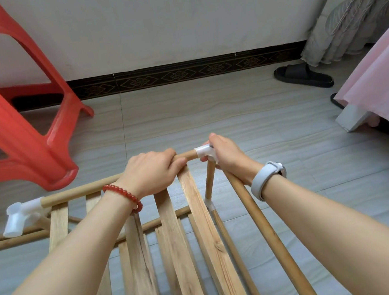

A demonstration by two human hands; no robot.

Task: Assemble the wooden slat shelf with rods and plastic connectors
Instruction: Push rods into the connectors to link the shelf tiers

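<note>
A wooden slat panel [179,251] runs from the bottom of the view up to a horizontal rod [80,191]. My left hand [151,172] grips that rod near its right end. A white plastic connector [203,152] caps the rod's right end, and my right hand [228,157] grips the connector together with the top of a long side rod [271,237]. A short rod [209,180] hangs down from the connector to a lower joint [209,205]. Another white connector [21,213] sits on the rod's left end.
A red plastic stool [4,113] stands at the left on the tiled floor. A black slipper [303,76] lies by the wall at the right, near a curtain [357,6]. A pink bed cover [388,91] fills the right edge. More rods [7,240] lie on the floor at left.
</note>
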